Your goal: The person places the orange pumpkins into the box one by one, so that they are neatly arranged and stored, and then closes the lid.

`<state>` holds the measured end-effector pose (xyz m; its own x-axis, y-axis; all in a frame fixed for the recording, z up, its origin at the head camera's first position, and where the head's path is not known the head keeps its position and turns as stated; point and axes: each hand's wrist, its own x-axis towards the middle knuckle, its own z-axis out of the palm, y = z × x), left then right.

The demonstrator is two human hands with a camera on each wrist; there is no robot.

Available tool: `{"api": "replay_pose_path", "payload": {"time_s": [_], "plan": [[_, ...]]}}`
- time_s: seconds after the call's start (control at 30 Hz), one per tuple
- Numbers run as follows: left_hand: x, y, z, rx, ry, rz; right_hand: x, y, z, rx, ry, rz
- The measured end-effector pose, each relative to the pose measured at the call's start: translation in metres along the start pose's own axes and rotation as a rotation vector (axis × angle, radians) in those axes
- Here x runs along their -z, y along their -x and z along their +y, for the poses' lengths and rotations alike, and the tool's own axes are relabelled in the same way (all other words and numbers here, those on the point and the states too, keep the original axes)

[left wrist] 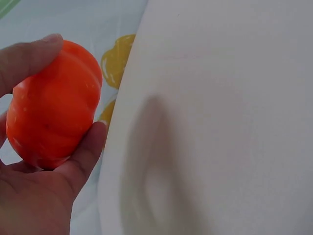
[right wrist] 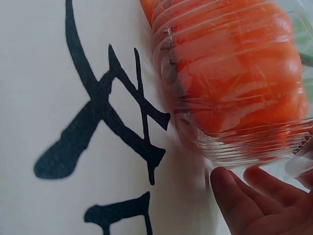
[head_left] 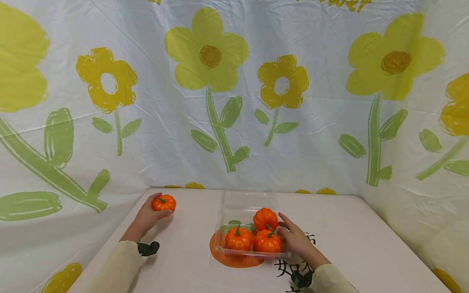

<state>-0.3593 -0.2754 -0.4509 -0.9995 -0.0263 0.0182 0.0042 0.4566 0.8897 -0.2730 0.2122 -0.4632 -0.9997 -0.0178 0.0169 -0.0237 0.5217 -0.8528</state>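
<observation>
My left hand (head_left: pixel 148 215) grips a small orange pumpkin (head_left: pixel 165 203) with a green stem, at the table's left side. In the left wrist view, thumb and fingers wrap the sides of this pumpkin (left wrist: pixel 56 107), and a shadow falls on the table beside it. A clear plastic clamshell box (head_left: pixel 253 253) stands open at the middle, three more pumpkins inside: one at the back right (head_left: pixel 265 219), one at the front left (head_left: pixel 238 239), one at the front right (head_left: pixel 268 242). My right hand (head_left: pixel 296 240) rests at the box's right side, fingertips right at its ribbed wall (right wrist: pixel 254 147).
The box's clear lid (head_left: pixel 249 199) lies folded back toward the rear curtain (head_left: pixel 234 142), which carries printed flowers. An orange printed disc (head_left: pixel 238 261) shows under the box. Black printed characters (head_left: pixel 287 267) mark the white table (head_left: pixel 190 228) at the right.
</observation>
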Motion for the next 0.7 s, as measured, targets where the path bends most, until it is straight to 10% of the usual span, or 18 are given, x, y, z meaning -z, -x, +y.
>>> {"api": "replay_pose_path", "payload": {"time_s": [0.7], "plan": [[-0.013,-0.003,0.015,-0.017,0.014,-0.092,-0.001,-0.001,0.000,-0.004,0.003,0.009]]}}
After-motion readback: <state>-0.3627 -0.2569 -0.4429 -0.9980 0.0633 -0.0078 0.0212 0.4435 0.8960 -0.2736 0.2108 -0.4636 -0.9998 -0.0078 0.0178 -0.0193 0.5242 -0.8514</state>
